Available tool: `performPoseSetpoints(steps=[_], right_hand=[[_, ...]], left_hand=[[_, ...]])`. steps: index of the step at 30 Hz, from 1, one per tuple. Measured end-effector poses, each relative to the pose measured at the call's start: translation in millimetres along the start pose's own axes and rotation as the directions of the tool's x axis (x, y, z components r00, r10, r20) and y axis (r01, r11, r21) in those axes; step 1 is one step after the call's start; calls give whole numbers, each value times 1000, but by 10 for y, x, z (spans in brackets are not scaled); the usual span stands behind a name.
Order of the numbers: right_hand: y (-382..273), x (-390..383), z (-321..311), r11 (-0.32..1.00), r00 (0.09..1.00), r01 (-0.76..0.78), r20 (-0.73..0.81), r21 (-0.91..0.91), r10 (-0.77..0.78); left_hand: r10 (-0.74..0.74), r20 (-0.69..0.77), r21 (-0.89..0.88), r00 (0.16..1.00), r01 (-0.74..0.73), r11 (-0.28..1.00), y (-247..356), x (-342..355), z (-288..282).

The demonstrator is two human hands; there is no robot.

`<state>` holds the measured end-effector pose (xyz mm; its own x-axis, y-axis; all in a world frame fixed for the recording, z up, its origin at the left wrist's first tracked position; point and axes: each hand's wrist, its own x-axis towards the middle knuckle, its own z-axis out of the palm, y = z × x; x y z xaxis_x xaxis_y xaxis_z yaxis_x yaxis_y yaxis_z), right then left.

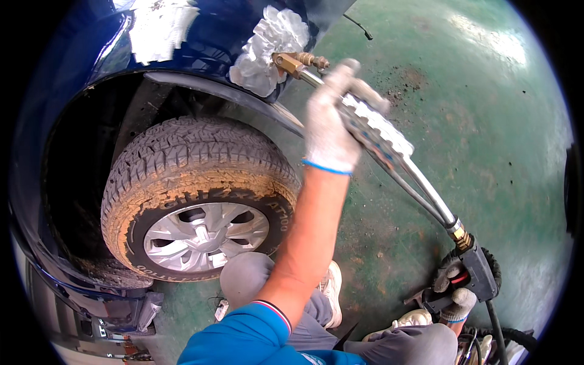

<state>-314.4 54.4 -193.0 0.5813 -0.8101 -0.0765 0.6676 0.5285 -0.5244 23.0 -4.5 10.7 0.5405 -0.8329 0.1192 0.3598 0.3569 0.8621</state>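
Observation:
My gloved left hand (333,125) is closed around the ribbed metal grip of a long slide-hammer dent puller (431,190). The tool slants from upper middle to lower right. Its brass head (287,63) overlaps a bare, ground-down metal patch (275,36) on the dark blue car body (213,42); whether it touches the metal I cannot tell. At the lower end, my gloved right hand (459,305) grips the black pistol-style handle (478,271) beside my knee. A dark cable (496,322) runs down from this handle. My left arm reaches across, in front of the wheel.
A muddy tyre with a silver wheel (207,234) stands in the wheel arch at left. Higher up is a second whitish patch (159,30) on the body. Dirt crumbs (406,82) lie on the green floor (377,207). Cables and tools (480,347) are beside my right knee.

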Motion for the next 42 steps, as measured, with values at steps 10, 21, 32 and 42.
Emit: performPoseSetpoints(steps=[10, 21, 32, 42], right_hand=[[43, -105, -5, 997, 998, -59, 19, 48, 58], [39, -76, 39, 996, 996, -79, 45, 49, 76], [-174, -99, 129, 996, 993, -86, 83, -16, 87], [-77, -73, 53, 993, 990, -111, 96, 39, 106]], left_hand=[[-170, -72, -232, 983, 149, 961, -829, -804, 417], [-124, -81, -329, 989, 91, 940, -909, -879, 474], [-294, -158, -479, 943, 187, 858, -446, -503, 430], [-160, 49, -541, 986, 161, 826, -320, -557, 256]])
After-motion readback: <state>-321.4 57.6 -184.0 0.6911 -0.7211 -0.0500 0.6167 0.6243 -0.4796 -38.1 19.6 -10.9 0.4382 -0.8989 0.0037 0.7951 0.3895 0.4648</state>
